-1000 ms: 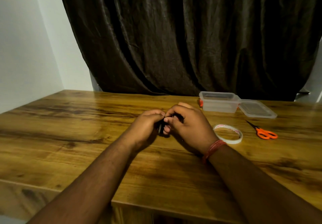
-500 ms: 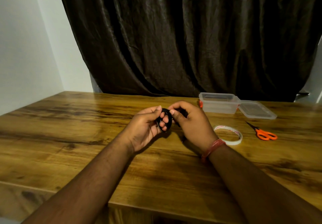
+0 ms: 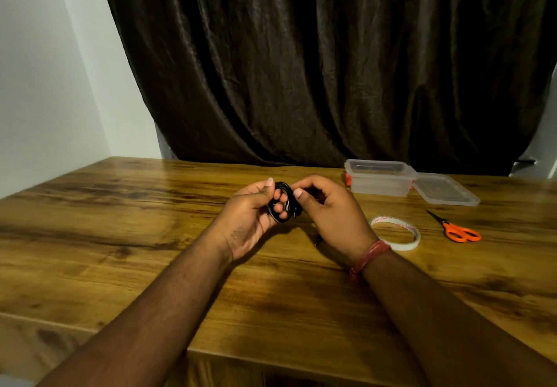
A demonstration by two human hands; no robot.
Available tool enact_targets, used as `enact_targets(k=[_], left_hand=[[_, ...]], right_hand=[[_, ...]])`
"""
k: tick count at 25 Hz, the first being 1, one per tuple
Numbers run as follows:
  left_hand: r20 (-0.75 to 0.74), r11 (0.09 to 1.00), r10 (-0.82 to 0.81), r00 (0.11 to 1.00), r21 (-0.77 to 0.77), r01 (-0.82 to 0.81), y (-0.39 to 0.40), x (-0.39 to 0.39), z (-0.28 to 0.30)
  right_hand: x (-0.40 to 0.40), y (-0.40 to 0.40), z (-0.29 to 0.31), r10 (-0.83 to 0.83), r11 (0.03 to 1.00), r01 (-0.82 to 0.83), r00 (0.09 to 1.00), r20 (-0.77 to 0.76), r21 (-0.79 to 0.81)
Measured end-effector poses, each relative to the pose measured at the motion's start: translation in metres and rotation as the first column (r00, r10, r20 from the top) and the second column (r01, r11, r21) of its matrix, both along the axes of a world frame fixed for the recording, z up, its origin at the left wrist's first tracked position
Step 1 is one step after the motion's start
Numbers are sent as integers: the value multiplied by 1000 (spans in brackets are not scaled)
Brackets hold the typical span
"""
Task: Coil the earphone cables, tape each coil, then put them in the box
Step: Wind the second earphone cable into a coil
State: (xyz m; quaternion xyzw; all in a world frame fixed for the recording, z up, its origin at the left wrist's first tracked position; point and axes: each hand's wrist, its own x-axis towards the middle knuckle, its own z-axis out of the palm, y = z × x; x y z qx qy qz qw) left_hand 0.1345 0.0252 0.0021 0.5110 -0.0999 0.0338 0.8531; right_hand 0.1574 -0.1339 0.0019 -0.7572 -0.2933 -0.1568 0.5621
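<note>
A dark curtain hangs behind a wooden table in a dim, white-walled room. Above the table's middle, I hold a black earphone cable wound into a small coil between both hands. My left hand grips the coil, thumb on its upper edge and fingertips showing through the loop. My right hand pinches the coil's right side, its fingers curled in a narrow grip. A short dark piece, probably the cable's loose end, shows on the table below my right hand; I cannot tell whether it is the plug.

The step in hand looks like finishing the coil before taping. To do it well, I judge the left grip should keep the loops stacked flat and tight while the right hand tucks in the tail, so nothing springs open when one hand lets go for the tape roll, which lies just beside my right wrist. The orange scissors lie further right, near the roll.

At the far right of the table stands the clear plastic box, open, with its lid lying on the table against the box's right side. Something dark lies inside it, too faint through the plastic to name. The coil in my hands is well apart from it.
</note>
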Motion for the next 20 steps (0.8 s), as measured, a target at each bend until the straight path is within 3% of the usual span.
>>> enact_targets(k=[5,14,20], left_hand=[[-8,1000,3,1000,30,-3,0,0,-1],[45,925,128,991,355,-136,-3,-5,-2],[57,883,114,992,452,-128,-8,-6,-5]], right_hand=[[-3,2,1,100,994,-97,992,-74,43],[-1,2,0,108,994,-105,990,-94,34],[8,2,-6,142,989,-132,969,-201,65]])
